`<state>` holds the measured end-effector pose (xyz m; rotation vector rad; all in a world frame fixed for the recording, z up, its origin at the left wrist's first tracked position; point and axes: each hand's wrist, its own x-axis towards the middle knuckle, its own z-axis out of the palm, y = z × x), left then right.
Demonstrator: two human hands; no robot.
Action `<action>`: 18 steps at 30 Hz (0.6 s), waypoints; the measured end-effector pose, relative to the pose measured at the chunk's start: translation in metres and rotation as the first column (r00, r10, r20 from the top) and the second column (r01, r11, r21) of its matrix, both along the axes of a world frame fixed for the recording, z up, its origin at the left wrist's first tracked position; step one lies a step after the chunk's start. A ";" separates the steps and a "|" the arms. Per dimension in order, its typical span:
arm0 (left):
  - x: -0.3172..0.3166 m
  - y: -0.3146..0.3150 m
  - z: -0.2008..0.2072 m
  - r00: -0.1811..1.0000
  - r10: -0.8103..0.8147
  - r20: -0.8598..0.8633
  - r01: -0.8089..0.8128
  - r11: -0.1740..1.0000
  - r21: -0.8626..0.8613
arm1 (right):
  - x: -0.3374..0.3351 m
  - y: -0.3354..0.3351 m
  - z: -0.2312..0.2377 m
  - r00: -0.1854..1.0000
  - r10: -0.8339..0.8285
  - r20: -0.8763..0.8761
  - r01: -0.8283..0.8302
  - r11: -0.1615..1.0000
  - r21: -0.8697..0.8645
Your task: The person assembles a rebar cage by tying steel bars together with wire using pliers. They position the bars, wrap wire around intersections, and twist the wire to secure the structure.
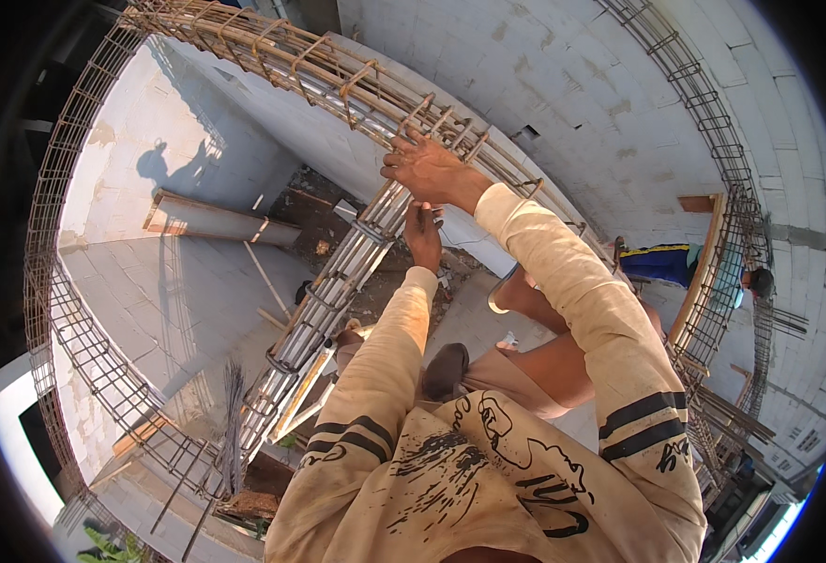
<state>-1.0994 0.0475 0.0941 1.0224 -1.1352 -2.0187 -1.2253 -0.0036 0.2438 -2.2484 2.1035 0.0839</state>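
Note:
A rusty rebar cage (291,58) runs along the top of the wall, and a second cage of straight bars with stirrups (338,272) meets it from the lower left. Over this junction lies my right hand (434,173), its fingers stretched out and resting on the bars. Just below it, beside the second cage, my left hand (423,236) is closed with its fingers pinched together. Something small and dark shows near those fingers, but I cannot make out what it is. Both forearms are in stained beige sleeves.
A bundle of thin wires (233,427) hangs at the lower left. Long rebar cages (704,103) curve along the other wall tops. Well below are a wooden board (216,220) and rubble (324,220). At the right, another person (661,263) is partly behind a cage.

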 end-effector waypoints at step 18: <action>-0.052 -0.014 -0.006 0.994 0.105 -0.041 -0.102 0.991 0.085 | -0.066 0.004 0.017 0.942 0.200 -0.270 -0.161 0.974 0.160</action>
